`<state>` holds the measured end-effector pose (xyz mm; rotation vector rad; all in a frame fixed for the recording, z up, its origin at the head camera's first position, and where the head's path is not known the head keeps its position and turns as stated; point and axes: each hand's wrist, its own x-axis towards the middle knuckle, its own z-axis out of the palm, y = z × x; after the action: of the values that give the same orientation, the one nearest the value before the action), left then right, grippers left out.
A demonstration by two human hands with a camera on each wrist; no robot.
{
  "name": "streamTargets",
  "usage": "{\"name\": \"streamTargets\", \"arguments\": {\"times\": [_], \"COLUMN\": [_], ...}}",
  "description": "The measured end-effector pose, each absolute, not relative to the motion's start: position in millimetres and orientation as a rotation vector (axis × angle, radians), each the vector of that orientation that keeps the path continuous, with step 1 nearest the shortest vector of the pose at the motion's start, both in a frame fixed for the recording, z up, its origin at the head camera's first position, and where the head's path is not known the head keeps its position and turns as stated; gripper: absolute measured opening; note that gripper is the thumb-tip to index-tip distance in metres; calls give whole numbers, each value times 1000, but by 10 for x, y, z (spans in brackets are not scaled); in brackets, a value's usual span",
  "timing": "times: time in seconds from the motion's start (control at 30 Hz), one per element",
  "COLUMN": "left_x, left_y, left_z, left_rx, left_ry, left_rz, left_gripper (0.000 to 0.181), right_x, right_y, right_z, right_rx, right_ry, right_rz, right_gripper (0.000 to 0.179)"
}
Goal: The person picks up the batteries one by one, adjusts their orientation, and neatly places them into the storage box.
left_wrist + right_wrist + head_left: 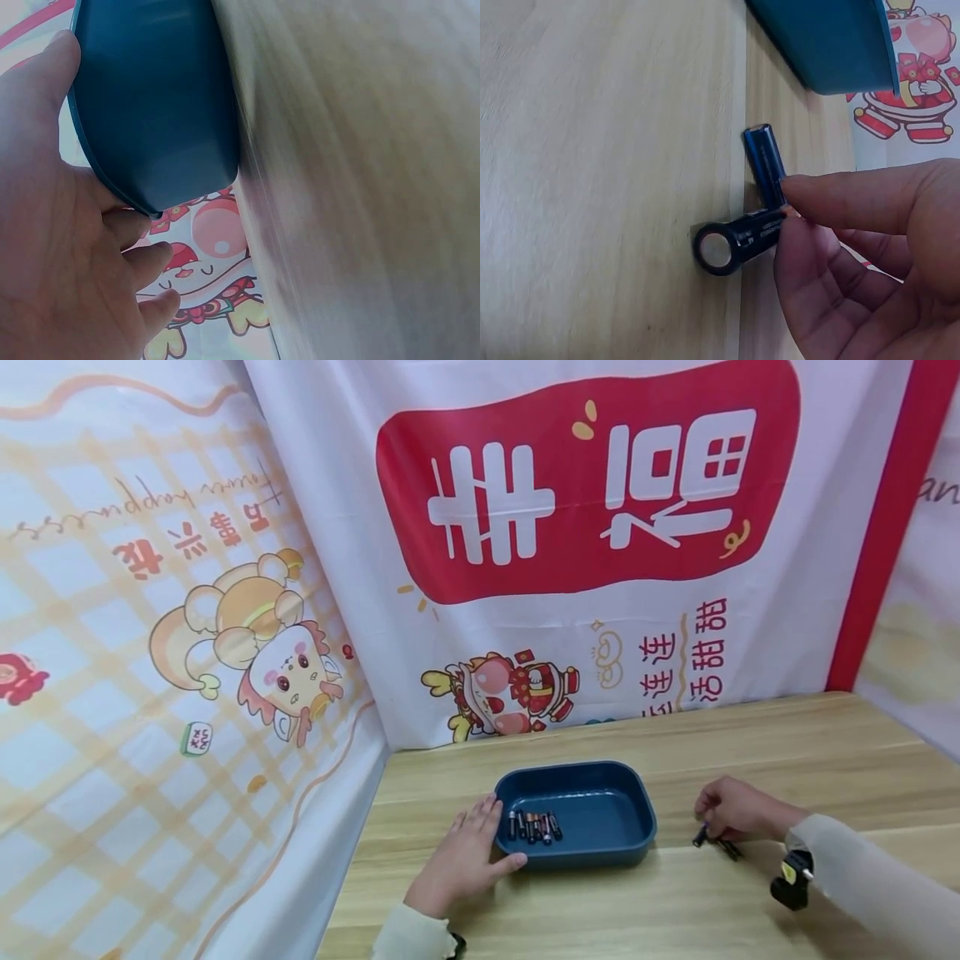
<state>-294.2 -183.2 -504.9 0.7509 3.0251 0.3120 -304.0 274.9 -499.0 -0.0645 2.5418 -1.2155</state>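
Observation:
A dark blue rectangular tray [600, 858] stands on the wooden table, with several small batteries [534, 827] lying side by side in its left part. My left hand [467, 857] rests against the tray's left end, fingers extended along it and thumb at the near side. In the left wrist view, the thumb and fingers [161, 262] spread along the rim. To the right of the tray, my right hand [731, 807] pinches at the meeting ends of two batteries. One is a blue battery [765, 161], the other a black battery [735, 244] with its flat end towards the camera.
The light wooden table [600, 914] reaches back to a white cloth [322, 460] with a large red printed panel. Another printed cloth [97, 652] hangs along the left side. A black wrist device [792, 881] is strapped at the right sleeve.

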Motion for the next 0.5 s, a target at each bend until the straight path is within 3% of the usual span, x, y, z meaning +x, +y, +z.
{"name": "streamTargets", "arguments": {"times": [0.3, 0.5], "left_x": [-2927, -2931], "left_y": [-1829, -1829], "left_z": [-5059, -5056], "left_rx": [729, 726], "left_ry": [3011, 3017], "left_rz": [302, 302], "left_gripper": [97, 97], "right_x": [-2981, -2938], "right_y": [2827, 2837], "right_z": [-5038, -5004], "right_rx": [-43, 1], "right_ry": [2622, 2642], "right_rz": [-1073, -969], "right_gripper": [17, 22]}}
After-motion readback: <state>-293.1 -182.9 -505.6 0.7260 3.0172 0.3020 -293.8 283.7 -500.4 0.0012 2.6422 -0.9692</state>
